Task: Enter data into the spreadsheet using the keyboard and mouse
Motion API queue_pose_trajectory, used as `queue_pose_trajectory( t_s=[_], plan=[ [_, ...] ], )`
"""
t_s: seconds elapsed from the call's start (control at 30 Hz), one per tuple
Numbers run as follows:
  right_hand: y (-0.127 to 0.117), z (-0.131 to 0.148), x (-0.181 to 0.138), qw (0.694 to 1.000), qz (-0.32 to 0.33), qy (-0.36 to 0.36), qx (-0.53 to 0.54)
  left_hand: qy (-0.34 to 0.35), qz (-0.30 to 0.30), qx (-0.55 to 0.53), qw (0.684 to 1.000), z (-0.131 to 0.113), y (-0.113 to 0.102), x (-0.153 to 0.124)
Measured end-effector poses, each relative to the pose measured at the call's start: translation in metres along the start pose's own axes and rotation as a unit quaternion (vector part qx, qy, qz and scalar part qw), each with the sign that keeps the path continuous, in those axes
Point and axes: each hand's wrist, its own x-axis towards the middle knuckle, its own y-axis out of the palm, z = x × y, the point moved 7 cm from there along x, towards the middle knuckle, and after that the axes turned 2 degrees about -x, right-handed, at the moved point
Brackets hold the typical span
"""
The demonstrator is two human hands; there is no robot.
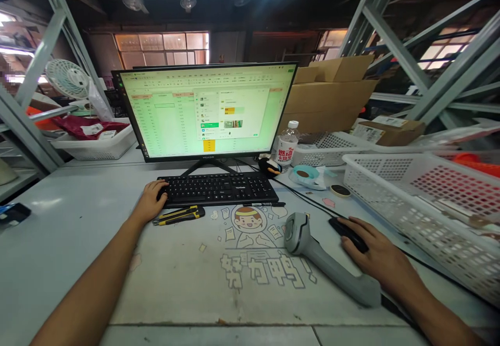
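Note:
My left hand (152, 200) rests at the left end of a black keyboard (221, 188), its fingers lying over the edge keys and gripping nothing. My right hand (375, 249) is wrapped over a black computer mouse (349, 235), partly covering it. A grey barcode scanner (332, 268) lies on the printed desk mat (175, 278), just left of that hand. Below the keyboard are a yellow and black utility knife (179, 215) and a black marker (265, 204). Behind them stands a lit monitor (167, 122) showing a spreadsheet with a chat window over it.
White plastic baskets (390, 200) line the right side, with cardboard boxes (328, 98) behind. A plastic bottle (287, 145) and a tape roll (307, 175) stand near the monitor. At the left are another basket (97, 145) and a fan (68, 77).

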Motion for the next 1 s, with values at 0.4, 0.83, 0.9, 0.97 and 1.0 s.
queue_pose_trajectory(
  t_s=[0.4, 0.83, 0.9, 0.97, 1.0],
  plan=[
    [-0.0032, 0.0069, -0.0012, 1.000, -0.005, -0.016, -0.002, 0.005, -0.001, 0.004, 1.000, 0.0029, -0.0002, 0.0009],
    [0.0043, 0.0002, 0.0005, 1.000, 0.025, -0.005, 0.012, 0.002, -0.002, -0.001, 1.000, 0.0015, -0.0001, 0.0002],
    [0.0044, 0.0000, 0.0004, 1.000, 0.023, -0.004, 0.015, 0.002, -0.001, -0.003, 1.000, 0.0017, -0.0001, 0.0005],
    [0.0039, 0.0003, 0.0004, 1.000, 0.015, -0.007, 0.019, 0.000, -0.001, -0.004, 1.000, 0.0020, -0.0001, 0.0008],
    [0.0038, 0.0006, 0.0004, 1.000, 0.012, -0.009, 0.021, 0.000, -0.001, -0.004, 1.000, 0.0021, -0.0001, 0.0009]
  ],
)
